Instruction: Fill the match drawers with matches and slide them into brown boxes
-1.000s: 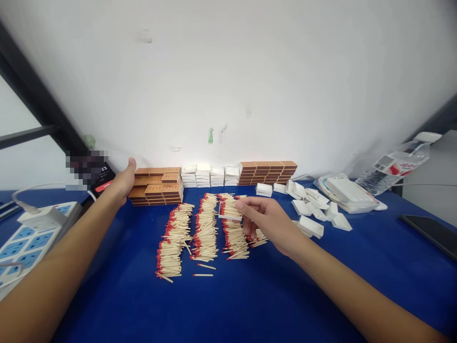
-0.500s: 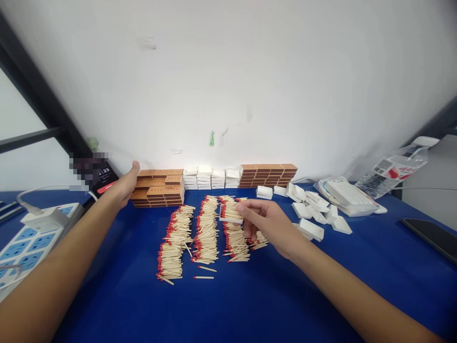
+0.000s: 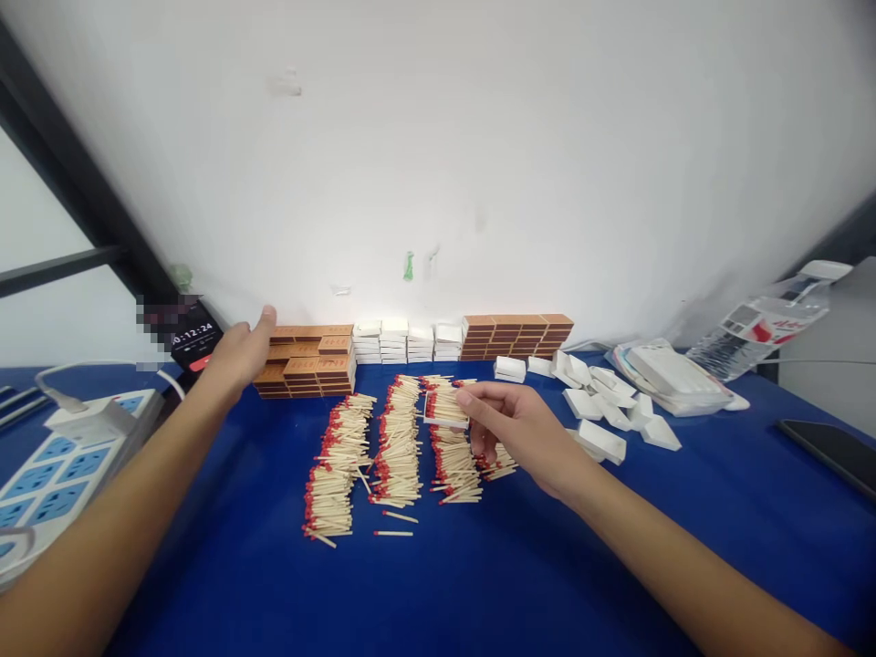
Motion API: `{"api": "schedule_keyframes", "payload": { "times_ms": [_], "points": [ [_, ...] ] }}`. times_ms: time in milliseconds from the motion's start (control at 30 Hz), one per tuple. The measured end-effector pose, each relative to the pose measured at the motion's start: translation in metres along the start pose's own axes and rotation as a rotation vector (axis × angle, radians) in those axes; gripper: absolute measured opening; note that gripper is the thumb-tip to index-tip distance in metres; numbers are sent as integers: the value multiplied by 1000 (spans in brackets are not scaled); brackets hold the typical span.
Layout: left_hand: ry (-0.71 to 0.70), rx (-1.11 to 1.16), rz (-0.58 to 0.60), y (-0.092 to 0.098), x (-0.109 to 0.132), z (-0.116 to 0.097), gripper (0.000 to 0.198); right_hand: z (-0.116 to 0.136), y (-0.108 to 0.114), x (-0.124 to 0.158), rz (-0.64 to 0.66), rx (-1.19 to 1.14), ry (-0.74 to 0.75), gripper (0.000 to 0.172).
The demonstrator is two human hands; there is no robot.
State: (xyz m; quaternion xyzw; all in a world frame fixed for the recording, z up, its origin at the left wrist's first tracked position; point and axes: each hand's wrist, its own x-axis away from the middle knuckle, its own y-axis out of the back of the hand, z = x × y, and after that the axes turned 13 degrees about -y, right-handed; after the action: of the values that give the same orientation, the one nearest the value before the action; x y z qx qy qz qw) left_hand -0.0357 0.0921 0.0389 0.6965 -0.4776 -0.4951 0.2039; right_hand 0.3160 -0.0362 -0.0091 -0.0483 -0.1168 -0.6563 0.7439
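My right hand (image 3: 520, 433) is closed on a white matchbox tray (image 3: 446, 422) filled with red-headed matches. Thumb and fingers grip its right end, above the third row of loose matches (image 3: 457, 470). At the left, my left hand (image 3: 245, 354) is against the left end of a stack of brown matchboxes (image 3: 318, 365). Its thumb sticks up, apart from the hand, while most of its fingers are hidden. Other rows of loose matches (image 3: 401, 438) lie between my arms, and two single matches (image 3: 393, 533) lie nearer to me.
White trays (image 3: 407, 345) and more brown matchboxes (image 3: 516, 338) are stacked along the wall. Loose white trays (image 3: 602, 438) are scattered to the right, near a plastic bottle (image 3: 759, 328) and a dark phone (image 3: 828, 452). A power strip (image 3: 61, 465) and a lit phone (image 3: 195, 333) are at left.
My left hand has shifted slightly right and up at the end of the brown stack. The right hand still holds the filled tray; the whole view has moved slightly.
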Motion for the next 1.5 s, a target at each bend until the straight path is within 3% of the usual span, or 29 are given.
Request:
{"api": "schedule_keyframes", "payload": {
  "times_ms": [100,267,367,533,633,733,800,867,933,1033,1267,1500],
  "points": [
    [-78,-54,-56,-1,16,-23,72,-1,0,0,8,15,7,41],
    [-255,-270,-17,-20,37,-53,81,1,-2,1,-6,40,2,43],
    [-311,-434,3,-30,42,-55,86,1,-3,2,0,34,11,42],
    [-414,-480,-85,-39,44,-47,87,-1,-2,1,15,25,10,41],
    [-526,-432,-176,-38,47,-48,81,0,-1,1,7,33,18,42],
    [-742,-265,-252,-31,57,-60,60,1,-2,3,0,38,22,44],
    [-919,-77,-153,-25,69,-72,46,3,-3,4,2,45,20,45],
    [-1031,108,32,-23,83,-84,42,4,-4,4,2,56,17,45],
    [-1058,216,162,-25,95,-93,48,4,-5,4,3,64,18,46],
    [-1013,329,231,-30,105,-99,47,3,-6,4,15,75,21,45],
    [-917,447,276,-36,99,-96,33,3,-5,4,27,122,-15,49],
    [-935,418,244,-43,102,-97,31,5,4,0,5,217,-36,48]
  ]
}}
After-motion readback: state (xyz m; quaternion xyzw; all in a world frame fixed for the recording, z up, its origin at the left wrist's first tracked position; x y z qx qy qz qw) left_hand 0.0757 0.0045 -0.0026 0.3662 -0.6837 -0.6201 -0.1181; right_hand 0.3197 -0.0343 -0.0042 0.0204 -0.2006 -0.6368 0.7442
